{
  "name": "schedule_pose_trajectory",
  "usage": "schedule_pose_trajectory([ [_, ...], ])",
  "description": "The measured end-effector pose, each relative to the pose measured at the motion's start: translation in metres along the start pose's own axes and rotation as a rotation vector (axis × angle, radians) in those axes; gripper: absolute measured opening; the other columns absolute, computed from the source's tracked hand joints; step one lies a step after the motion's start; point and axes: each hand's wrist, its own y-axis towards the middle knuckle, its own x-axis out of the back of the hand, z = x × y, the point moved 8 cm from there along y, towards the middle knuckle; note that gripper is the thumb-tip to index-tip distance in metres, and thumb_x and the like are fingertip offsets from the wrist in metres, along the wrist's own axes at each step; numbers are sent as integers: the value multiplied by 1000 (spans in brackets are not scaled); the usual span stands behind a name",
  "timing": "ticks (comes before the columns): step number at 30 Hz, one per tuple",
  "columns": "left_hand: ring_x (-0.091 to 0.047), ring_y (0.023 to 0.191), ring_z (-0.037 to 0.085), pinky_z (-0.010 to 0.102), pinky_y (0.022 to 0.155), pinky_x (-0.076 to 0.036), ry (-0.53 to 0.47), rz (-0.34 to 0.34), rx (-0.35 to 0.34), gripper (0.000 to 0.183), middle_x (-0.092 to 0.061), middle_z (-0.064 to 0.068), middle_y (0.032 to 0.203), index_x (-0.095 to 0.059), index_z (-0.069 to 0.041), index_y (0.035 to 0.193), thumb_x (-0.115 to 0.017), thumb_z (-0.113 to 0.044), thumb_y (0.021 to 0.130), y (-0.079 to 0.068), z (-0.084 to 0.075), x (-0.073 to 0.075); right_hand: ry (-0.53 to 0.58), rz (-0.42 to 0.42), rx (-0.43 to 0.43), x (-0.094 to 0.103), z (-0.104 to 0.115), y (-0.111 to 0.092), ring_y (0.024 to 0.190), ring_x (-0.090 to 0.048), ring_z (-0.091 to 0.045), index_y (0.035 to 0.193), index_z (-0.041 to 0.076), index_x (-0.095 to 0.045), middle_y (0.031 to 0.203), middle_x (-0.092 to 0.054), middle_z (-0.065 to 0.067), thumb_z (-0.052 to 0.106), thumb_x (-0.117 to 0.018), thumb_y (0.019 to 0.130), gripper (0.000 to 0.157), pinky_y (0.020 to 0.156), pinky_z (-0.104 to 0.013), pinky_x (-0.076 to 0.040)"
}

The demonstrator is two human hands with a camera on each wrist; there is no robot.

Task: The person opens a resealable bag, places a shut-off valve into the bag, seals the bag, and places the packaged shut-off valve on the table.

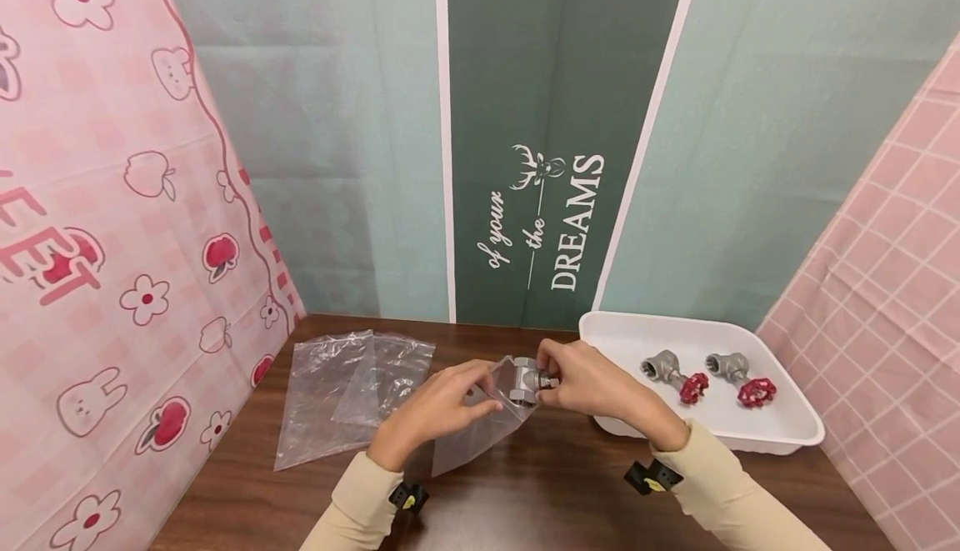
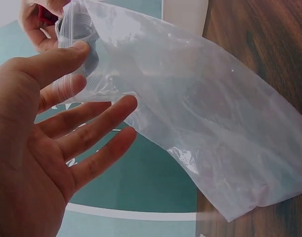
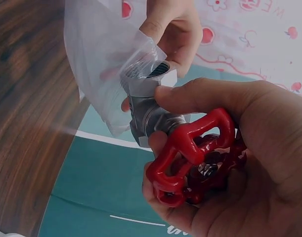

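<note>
Head view: right hand [image 1: 588,378] grips hex-ended metal valve [image 1: 527,381], left hand [image 1: 441,401] pinching filmy plastic bag [image 1: 474,441].

Pink printed cloth [image 1: 142,226] hangs beside a green backdrop [image 1: 555,59].

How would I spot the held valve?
At the wooden table, left of the white tray, find the right hand. It grips a metal valve by its red handwheel; unlike the tray's two valves, it meets an open zip bag.
</note>
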Motion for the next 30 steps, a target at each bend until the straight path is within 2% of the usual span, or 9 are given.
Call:
schedule_pose_trajectory([
  [7,-71,109,11,31,90,-59,-2,-1,5,20,-74,1,125,-65,-20,106,-77,-34,99,0,0,-1,-19,1,25,-3,3,1,65,-50,0,94,12,-64,74,-62,8,14,-89,76,30,60,-21,-45],
  [18,-72,108,15,31,91,-59,-9,6,-3,19,-72,0,134,-64,-21,105,-77,-33,99,-1,-2,-2,-9,38,9,-11,3,1,65,-51,-1,95,13,-65,74,-61,8,13,-90,77,31,60,-22,-45],
  [23,-71,119,16,34,96,-59,-18,10,-11,19,-66,1,148,-64,-22,103,-79,-32,98,-1,-4,-3,-27,68,-9,-17,1,2,64,-51,-2,94,15,-65,73,-61,9,16,-90,77,30,58,-22,-44],
  [26,-69,125,17,36,101,-58,-27,13,-17,19,-64,2,151,-64,-23,103,-80,-31,97,0,-6,-4,-40,88,-19,-21,-1,3,63,-50,-3,94,16,-65,72,-60,10,19,-91,77,31,56,-23,-43],
  [30,-71,119,14,33,99,-59,-37,20,-32,18,-66,1,148,-64,-23,103,-80,-31,97,1,-9,-6,-20,115,-28,-27,-4,4,62,-50,-3,95,13,-65,72,-58,9,18,-90,78,31,55,-23,-43],
])
